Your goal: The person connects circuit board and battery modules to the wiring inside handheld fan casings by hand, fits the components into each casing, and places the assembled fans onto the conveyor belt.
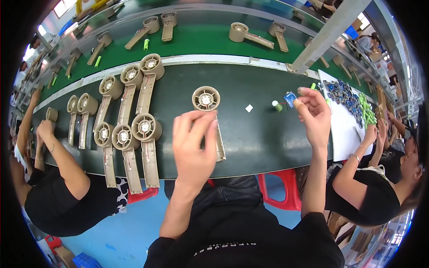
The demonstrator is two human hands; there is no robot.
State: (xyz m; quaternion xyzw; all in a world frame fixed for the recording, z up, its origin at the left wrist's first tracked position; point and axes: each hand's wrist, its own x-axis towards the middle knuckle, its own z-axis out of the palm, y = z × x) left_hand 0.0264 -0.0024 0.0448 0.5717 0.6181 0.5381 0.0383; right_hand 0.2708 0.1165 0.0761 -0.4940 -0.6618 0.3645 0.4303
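Note:
A beige fan housing (206, 98) with a round spoked end and a long open handle lies on the dark table in front of me. My left hand (194, 145) is over its handle, just below the round end. Those fingers are bent together, and whatever is between their tips is hidden. Farther right, my right hand (316, 114) pinches a small blue circuit board (290, 99) between thumb and fingers. Beside the board, thin wires run toward a green cylindrical cell (279, 107) with a pale end. A small white square (249, 108) lies between the hands.
Several similar housings (145, 127) stand in rows at my left. Beyond the table's pale edge, a green belt (201, 38) carries more housings and green cells. On the right, a white board (342, 134) bears heaped blue circuit boards and green cells. Co-workers (375, 192) sit on both sides.

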